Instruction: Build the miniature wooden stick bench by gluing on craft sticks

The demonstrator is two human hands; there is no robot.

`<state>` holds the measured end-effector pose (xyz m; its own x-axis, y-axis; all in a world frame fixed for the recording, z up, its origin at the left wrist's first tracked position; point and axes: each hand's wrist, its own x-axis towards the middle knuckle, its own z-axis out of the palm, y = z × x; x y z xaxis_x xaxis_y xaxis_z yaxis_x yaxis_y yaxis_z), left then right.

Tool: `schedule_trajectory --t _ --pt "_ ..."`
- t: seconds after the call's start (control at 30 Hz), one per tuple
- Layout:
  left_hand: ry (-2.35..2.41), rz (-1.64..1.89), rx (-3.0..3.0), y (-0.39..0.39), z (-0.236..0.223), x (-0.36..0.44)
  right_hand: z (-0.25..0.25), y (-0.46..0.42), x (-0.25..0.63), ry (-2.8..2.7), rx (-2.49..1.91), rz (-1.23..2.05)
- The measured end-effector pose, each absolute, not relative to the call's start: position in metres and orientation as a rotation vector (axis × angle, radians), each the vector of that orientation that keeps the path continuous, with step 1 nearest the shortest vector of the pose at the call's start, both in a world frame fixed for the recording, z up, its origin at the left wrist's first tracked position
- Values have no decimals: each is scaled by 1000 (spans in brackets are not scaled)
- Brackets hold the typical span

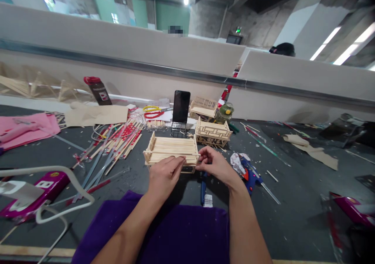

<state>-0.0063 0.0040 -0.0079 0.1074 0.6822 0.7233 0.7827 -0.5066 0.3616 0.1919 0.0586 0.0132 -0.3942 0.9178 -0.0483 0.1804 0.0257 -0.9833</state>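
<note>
A small model bench made of thin wooden sticks [172,143] stands in front of me, with slatted top and raised ends. My left hand [165,174] is at its front edge, fingers pressed together in a pinch near the front rail; whatever they hold is hidden. At the front right corner is my right hand [216,166], its fingers curled and thumb close to the index finger. I cannot make out what is between them. Behind the right hand stands a second stick model with a lattice front [213,133]. Blue-handled pliers [203,189] lie partly below the right hand.
A blue hot glue gun [250,178] lies to the right. Left are loose sticks and red-wrapped bundles [125,139]. A phone on a stand [181,107], yellow- and red-handled tools [154,114], another stick model [203,106] and a jar [225,113] stand behind. A purple cloth [181,232] is nearest me.
</note>
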Motion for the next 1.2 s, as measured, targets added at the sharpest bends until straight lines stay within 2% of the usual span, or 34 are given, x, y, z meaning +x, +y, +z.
schedule_trajectory --t 0.4,0.8,1.2 --pt "-1510 -1406 -2256 4 -7 -7 3 63 185 -1572 -1005 1521" --pt "-1493 -1417 -2227 5 -8 -7 7 62 190 -1551 -1071 1584" --pt "-1536 -1406 -2231 2 -4 -4 14 60 192 -1532 -1123 1381"
